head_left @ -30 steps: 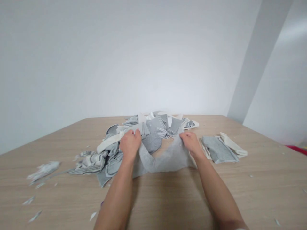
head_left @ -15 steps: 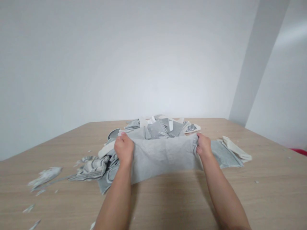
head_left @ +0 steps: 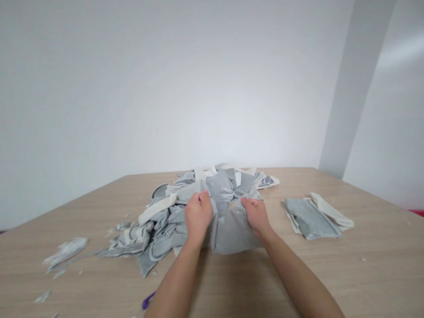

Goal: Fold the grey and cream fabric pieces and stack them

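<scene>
Grey fabric piece [head_left: 233,236] sags at the lower centre of the frame, apparently because the left hand [head_left: 198,214] and right hand [head_left: 256,215], each pinching its upper edge, sit near each other before the fabric-scrap heap [head_left: 188,191].

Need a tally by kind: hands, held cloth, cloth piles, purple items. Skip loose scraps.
Hands: 2 (left hand, right hand)
Held cloth: 1 (grey cloth)
Cloth piles: 2 (large pile, small pile at right)
Purple items: 1 (purple item, partly hidden)
Total: 6
</scene>
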Demonstrator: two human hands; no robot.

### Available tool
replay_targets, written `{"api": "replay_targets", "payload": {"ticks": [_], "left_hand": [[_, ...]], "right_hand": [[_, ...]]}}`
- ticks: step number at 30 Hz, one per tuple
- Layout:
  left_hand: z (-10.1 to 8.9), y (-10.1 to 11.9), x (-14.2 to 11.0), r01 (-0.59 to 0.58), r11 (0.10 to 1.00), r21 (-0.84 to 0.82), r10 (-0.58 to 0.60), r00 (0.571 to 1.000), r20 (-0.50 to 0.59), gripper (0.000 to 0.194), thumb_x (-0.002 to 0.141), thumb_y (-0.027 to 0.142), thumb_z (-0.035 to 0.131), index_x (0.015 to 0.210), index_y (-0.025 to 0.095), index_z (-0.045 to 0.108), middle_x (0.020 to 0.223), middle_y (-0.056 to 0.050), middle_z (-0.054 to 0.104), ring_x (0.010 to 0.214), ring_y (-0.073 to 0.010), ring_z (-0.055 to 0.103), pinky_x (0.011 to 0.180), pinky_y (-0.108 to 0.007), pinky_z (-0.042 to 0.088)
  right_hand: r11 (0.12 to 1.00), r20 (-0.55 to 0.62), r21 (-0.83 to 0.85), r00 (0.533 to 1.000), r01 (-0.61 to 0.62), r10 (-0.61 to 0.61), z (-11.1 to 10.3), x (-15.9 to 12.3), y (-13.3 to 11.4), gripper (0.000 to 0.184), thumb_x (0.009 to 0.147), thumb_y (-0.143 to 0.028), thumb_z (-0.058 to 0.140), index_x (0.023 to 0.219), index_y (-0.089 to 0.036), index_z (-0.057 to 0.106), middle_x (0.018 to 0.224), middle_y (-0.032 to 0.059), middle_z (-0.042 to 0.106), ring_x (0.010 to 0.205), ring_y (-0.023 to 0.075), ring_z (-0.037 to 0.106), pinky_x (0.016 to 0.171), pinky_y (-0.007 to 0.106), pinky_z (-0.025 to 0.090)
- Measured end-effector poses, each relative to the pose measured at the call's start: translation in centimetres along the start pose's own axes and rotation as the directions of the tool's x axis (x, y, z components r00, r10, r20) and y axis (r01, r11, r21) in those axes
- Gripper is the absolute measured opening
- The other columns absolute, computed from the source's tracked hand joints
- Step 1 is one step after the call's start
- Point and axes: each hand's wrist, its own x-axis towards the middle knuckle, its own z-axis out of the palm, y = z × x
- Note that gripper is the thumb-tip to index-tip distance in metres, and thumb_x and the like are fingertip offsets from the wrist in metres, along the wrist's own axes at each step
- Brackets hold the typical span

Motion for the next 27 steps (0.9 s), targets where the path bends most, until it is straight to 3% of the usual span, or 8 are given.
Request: {"api": "replay_targets", "payload": {"ticks": [4, 9, 14, 18, 22, 27], "left_hand": [[0.7, 2.4, -2.5, -0.105, 0.993, 0.044, 0.096, 0.981, 0.17, 0.04, 0.089, 0.042, 0.039, 0.059, 0.02, 0.052, 0.055, -0.002, 0.054, 0.053, -0.0148, 0.046, 0.053, -0.026, 0.024], [0.8, 3.5, -3.9, -0.165, 0.983, -0.079, 0.181, 0.938, 0.295, 0.033, 0.089, 0.041, 0.042, 0.074, 0.021, 0.063, 0.073, -0.005, 0.065, 0.069, -0.0178, 0.058, 0.063, -0.027, 0.036], [1.3, 3.5, -4.5, -0.225, 0.928, -0.299, 0.313, 0.904, 0.293, 0.026, 0.086, 0.037, 0.05, 0.1, 0.019, 0.063, 0.104, -0.009, 0.063, 0.1, -0.0212, 0.056, 0.089, -0.034, 0.041], [1.6, 3.2, -4.5, -0.237, 0.903, -0.359, 0.353, 0.885, 0.304, 0.029, 0.086, 0.036, 0.05, 0.105, 0.018, 0.063, 0.115, -0.011, 0.058, 0.112, -0.0226, 0.051, 0.099, -0.038, 0.038], [1.0, 3.4, -4.2, -0.269, 0.884, -0.383, 0.402, 0.855, 0.327, 0.024, 0.089, 0.032, 0.045, 0.095, 0.02, 0.066, 0.108, -0.008, 0.061, 0.107, -0.0199, 0.053, 0.096, -0.035, 0.04], [0.2, 3.2, -3.5, -0.243, 0.905, -0.35, 0.338, 0.91, 0.242, 0.024, 0.086, 0.028, 0.05, 0.105, 0.02, 0.061, 0.1, -0.007, 0.064, 0.088, -0.0174, 0.059, 0.082, -0.031, 0.046]], "right_hand": [[0.981, 0.094, -0.154, 0.99, 0.119, -0.105, 2.0, -1.7, -0.3, 0.044, 0.083, -0.044, 0.045, 0.048, -0.019, 0.037, 0.045, -0.0046, 0.034, 0.048, 0.0101, 0.033, 0.047, 0.024, 0.021], [0.975, 0.147, -0.138, 0.977, 0.173, -0.153, 2.1, -2.1, -0.4, 0.038, 0.086, -0.039, 0.04, 0.055, -0.018, 0.049, 0.054, -0.0015, 0.05, 0.054, 0.0129, 0.044, 0.052, 0.024, 0.03], [0.981, 0.214, -0.017, 0.959, 0.192, -0.184, 1.0, -1.8, -1.1, 0.027, 0.083, -0.037, 0.047, 0.068, -0.018, 0.057, 0.067, 0.0006, 0.059, 0.065, 0.0152, 0.052, 0.059, 0.024, 0.038], [0.978, 0.239, -0.08, 0.956, 0.191, -0.167, 0.2, -1.2, -1.3, 0.022, 0.079, -0.037, 0.053, 0.07, -0.017, 0.058, 0.063, -0.0005, 0.057, 0.061, 0.014, 0.048, 0.054, 0.023, 0.035], [0.957, 0.198, -0.177, 0.961, 0.23, -0.195, -0.6, -0.5, -1.4, 0.032, 0.083, -0.038, 0.047, 0.06, -0.017, 0.056, 0.056, -0.0009, 0.052, 0.056, 0.0132, 0.044, 0.054, 0.024, 0.032], [0.945, 0.22, -0.138, 0.939, 0.296, -0.263, -1.8, -0.3, -2.2, 0.034, 0.083, -0.039, 0.046, 0.057, -0.019, 0.052, 0.053, -0.0026, 0.046, 0.054, 0.0122, 0.041, 0.053, 0.023, 0.03]]}}
